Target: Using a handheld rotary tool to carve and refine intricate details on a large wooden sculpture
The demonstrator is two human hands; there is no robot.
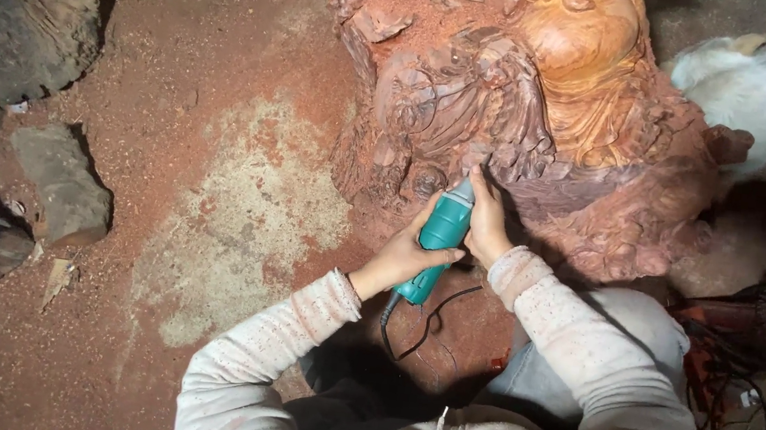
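From the head view, the left hand (401, 255) wraps its grip around the teal power grinder (437, 240), while the right hand (487, 221) pinches its front end. The grinder's tip touches the reddish wood carving (547, 99), above the sawdust-covered floor (216, 179).

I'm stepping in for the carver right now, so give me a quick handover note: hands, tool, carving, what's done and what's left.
Left hand grips the teal power tool by its body; right hand steadies its front end. The tool's tip is at the lower edge of the reddish wood carving. Its black cord trails towards the person. Much of the carving shows relief detail; red dust covers the floor. How much remains cannot be told.
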